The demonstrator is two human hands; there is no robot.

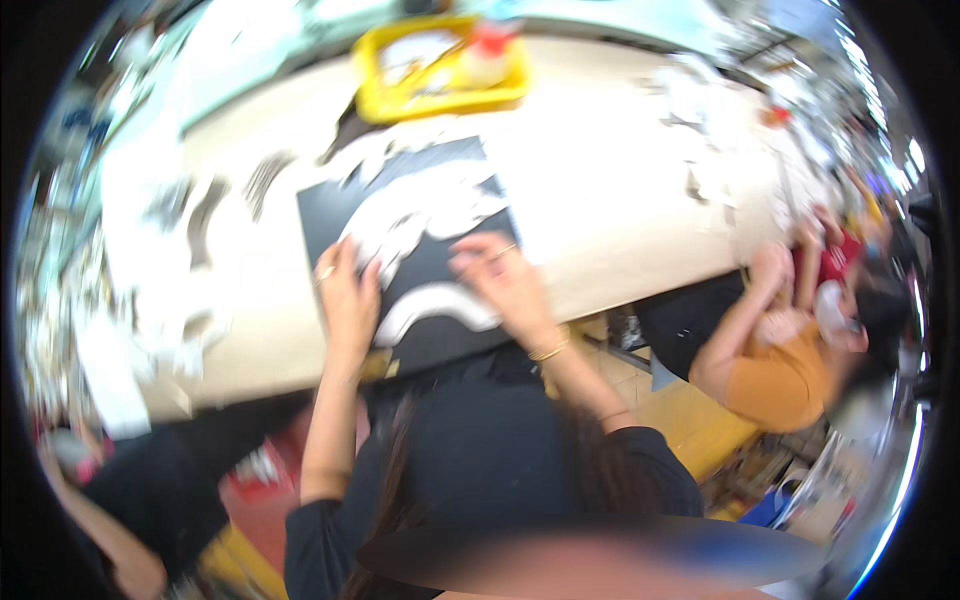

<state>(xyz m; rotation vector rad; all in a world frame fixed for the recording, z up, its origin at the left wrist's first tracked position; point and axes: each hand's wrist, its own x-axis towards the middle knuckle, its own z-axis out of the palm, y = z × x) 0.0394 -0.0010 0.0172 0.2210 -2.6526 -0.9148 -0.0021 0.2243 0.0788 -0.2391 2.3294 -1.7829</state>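
We see the white pieces bunched on the black board, just above the centre of the frame, with a curved white strip lying apart at the board's lower edge. Our left hand is at the pile's lower left, our right hand over the board's right side; blur hides the fingertips, so we cannot tell whether either grips anything.

The pieces overlap, so lifting one could drag its neighbours along. The strip lies just beneath our right hand — a careless sweep of the wrist could knock it off the board.

The pieces look thin, flat and matt, with rounded, wavy outlines; the strip makes a smooth arch. The board looks flat and straight-edged — darker than the pale tan table around it.
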